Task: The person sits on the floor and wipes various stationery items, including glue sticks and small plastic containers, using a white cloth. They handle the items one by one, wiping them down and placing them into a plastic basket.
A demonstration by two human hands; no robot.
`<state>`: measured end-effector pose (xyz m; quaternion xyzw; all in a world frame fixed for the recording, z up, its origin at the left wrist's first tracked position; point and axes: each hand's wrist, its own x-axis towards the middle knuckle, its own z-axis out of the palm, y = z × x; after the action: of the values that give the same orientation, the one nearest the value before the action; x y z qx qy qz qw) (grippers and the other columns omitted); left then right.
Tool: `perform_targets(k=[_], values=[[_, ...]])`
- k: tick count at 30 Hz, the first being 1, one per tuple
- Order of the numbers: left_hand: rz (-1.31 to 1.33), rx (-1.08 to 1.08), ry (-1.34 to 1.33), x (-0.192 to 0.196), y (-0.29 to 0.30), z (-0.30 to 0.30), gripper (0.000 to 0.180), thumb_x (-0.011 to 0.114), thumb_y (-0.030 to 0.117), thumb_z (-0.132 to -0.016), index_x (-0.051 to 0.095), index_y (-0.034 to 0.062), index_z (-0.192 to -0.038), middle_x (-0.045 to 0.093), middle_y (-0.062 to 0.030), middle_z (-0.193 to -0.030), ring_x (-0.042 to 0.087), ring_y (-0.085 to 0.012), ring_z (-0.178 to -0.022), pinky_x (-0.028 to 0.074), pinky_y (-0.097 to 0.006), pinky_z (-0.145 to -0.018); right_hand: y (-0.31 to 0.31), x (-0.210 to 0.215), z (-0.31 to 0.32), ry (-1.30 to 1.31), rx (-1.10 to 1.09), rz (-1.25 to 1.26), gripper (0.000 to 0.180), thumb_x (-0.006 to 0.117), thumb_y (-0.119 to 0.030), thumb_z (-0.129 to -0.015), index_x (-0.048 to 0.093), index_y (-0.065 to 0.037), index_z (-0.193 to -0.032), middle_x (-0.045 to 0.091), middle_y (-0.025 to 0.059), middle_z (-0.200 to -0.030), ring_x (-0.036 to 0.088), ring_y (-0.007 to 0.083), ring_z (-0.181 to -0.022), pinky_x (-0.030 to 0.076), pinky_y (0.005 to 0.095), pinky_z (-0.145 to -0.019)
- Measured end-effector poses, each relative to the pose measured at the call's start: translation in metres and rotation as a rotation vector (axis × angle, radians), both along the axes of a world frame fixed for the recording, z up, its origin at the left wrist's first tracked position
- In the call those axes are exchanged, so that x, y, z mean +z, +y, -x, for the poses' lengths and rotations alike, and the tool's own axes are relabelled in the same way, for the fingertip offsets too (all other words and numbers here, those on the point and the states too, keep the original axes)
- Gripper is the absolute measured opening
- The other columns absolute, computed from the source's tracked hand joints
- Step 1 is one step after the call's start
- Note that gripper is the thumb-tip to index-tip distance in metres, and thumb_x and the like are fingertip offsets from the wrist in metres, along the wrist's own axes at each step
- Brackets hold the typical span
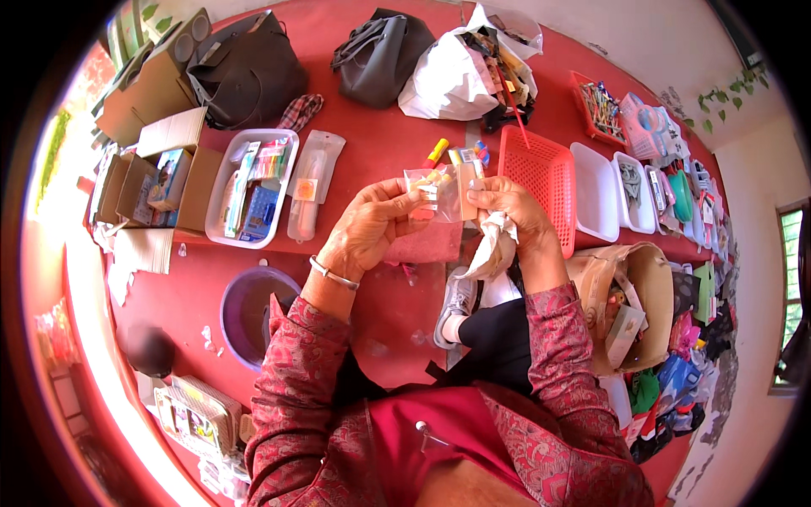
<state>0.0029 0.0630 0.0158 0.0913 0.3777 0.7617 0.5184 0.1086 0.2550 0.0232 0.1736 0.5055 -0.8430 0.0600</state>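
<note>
Both hands hold a small clear plastic packet [446,208] with small pale and yellow pieces in it, up in front of me. My left hand [372,221], a bangle at its wrist, pinches the packet's left side. At the right end, my right hand [517,211] grips the packet between thumb and fingers. A crumpled whitish cloth [493,247] hangs from that same hand. Just beyond the packet, a yellow marker-like stick [437,152] lies on the red surface, with other small coloured items partly hidden.
Left of my hands are a long pale case [311,190], a white tub [241,242] of stationery and a cardboard box [193,190]. A red basket [545,232] and white basins [596,207] stand right. A purple bucket [228,325] and open carton [587,279] sit nearer.
</note>
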Motion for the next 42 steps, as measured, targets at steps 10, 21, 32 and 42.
perform_targets(k=[10,21,32,42], values=[[0.001,0.072,0.169,0.007,0.002,-0.006,0.014,0.054,0.007,-0.083,0.056,0.0014,-0.096,0.06,-0.0042,-0.093,0.059,-0.0112,-0.083,0.049,-0.025,-0.078,0.008,0.006,0.001,-0.038,-0.007,-0.133,0.011,0.06,-0.017,-0.08,0.06,-0.006,-0.076,0.054,-0.0026,-0.054,0.049,0.0037,-0.041,0.038,0.0165,-0.038],[-0.184,0.015,-0.098,-0.001,0.0,-0.018,0.023,0.051,0.009,-0.085,0.048,-0.0006,-0.105,0.055,-0.0082,-0.103,0.056,-0.015,-0.092,0.046,-0.027,-0.08,-0.023,0.028,0.013,-0.027,0.064,-0.326,0.019,0.056,-0.022,-0.082,0.061,-0.005,-0.075,0.054,-0.0046,-0.061,0.046,0.0,-0.049,0.033,0.016,-0.043],[-0.293,0.034,-0.296,-0.004,-0.002,-0.015,0.038,0.046,0.01,-0.086,0.039,-0.0033,-0.121,0.053,-0.0133,-0.113,0.055,-0.019,-0.097,0.046,-0.033,-0.083,-0.015,0.025,0.012,-0.001,0.061,-0.403,0.024,0.056,-0.024,-0.082,0.06,-0.004,-0.069,0.051,-0.0041,-0.055,0.044,0.003,-0.043,0.032,0.018,-0.041],[-0.552,-0.03,-0.524,-0.023,0.008,-0.016,0.038,0.041,0.03,-0.091,0.045,0.0024,-0.117,0.056,-0.0091,-0.107,0.055,-0.0212,-0.097,0.037,-0.045,-0.094,-0.005,0.057,0.005,0.177,-0.58,-0.753,0.024,0.053,-0.023,-0.085,0.059,-0.001,-0.078,0.054,-0.0001,-0.061,0.048,0.005,-0.048,0.039,0.0191,-0.044]])
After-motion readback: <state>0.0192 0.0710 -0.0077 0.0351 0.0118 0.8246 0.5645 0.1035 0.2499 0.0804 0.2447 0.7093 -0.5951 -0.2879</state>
